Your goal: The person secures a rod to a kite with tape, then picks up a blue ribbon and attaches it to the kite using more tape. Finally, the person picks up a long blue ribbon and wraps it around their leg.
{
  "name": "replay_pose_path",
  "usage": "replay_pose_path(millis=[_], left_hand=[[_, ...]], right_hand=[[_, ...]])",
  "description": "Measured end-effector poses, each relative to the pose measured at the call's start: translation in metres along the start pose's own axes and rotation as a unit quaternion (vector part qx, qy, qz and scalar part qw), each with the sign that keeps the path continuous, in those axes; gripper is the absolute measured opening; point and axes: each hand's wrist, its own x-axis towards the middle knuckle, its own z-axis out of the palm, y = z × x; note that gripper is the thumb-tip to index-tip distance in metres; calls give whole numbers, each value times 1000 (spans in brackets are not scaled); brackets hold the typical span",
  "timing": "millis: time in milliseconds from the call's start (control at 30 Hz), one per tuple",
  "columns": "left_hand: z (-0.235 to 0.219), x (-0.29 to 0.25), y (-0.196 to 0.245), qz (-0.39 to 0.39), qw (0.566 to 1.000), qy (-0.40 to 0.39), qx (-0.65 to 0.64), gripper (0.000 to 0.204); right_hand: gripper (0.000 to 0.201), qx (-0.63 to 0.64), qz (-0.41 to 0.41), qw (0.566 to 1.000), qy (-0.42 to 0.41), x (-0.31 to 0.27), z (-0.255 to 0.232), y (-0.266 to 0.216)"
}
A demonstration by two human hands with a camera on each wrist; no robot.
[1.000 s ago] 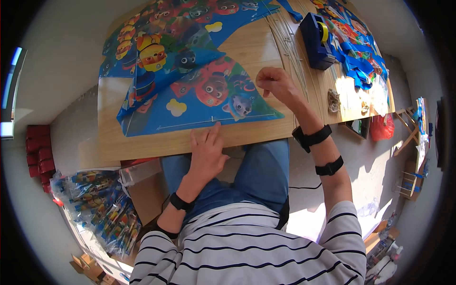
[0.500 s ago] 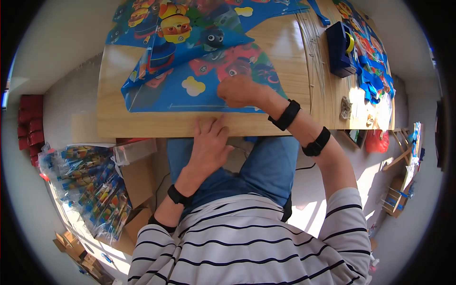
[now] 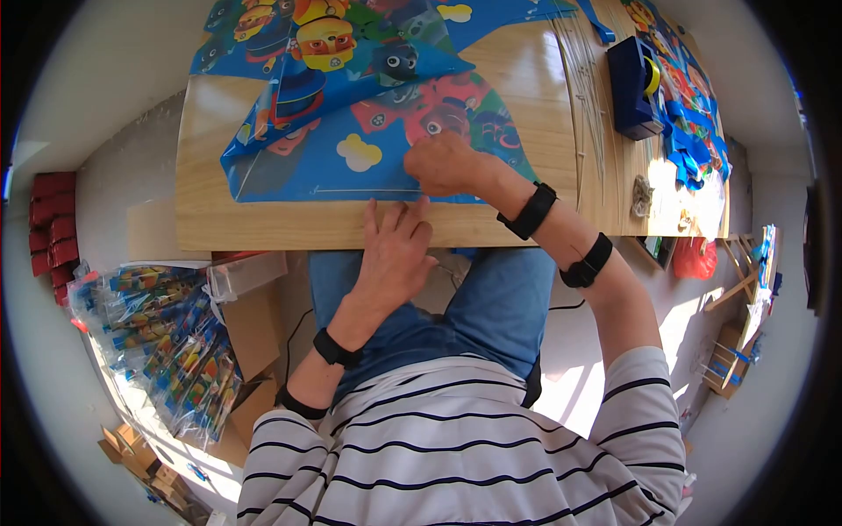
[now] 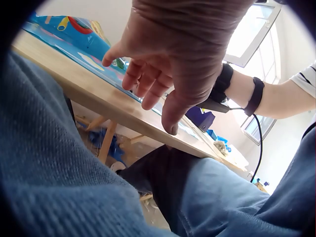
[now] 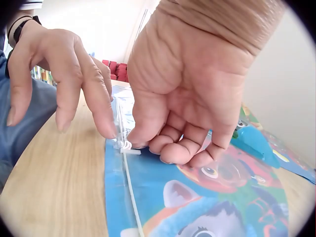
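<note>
A blue sheet printed with cartoon dogs lies partly folded on the wooden table, a thin white rod along its near edge. My right hand is over the rod, hiding its middle in the head view. In the right wrist view its curled fingers and thumb pinch at a small white fitting on the rod, beside a clear glossy strip. My left hand reaches over the table edge with fingers extended. One left fingertip is right at the sheet's edge, beside the fitting.
A dark blue tape dispenser stands at the right, near several thin rods and blue ribbons. A small tan bundle lies near the right edge. Wrapped colourful packs fill the lower left beside a cardboard box.
My right hand has come left and down from beside the sheet to the middle of the rod. The left hand dropped back slightly, then returned to the sheet's edge. The head view has shifted.
</note>
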Motion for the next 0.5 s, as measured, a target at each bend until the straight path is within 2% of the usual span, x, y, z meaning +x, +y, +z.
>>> replay_pose_path(millis=[333, 433, 500], left_hand=[[6, 6, -3, 5, 1000, 12, 24, 45], [8, 9, -1, 2, 999, 7, 40, 47], [8, 10, 0, 0, 999, 5, 47, 47]], right_hand=[[14, -5, 5, 1000, -20, 2, -3, -1], [18, -6, 78, 995, -66, 4, -12, -2], [20, 23, 85, 996, -5, 1, -8, 6]])
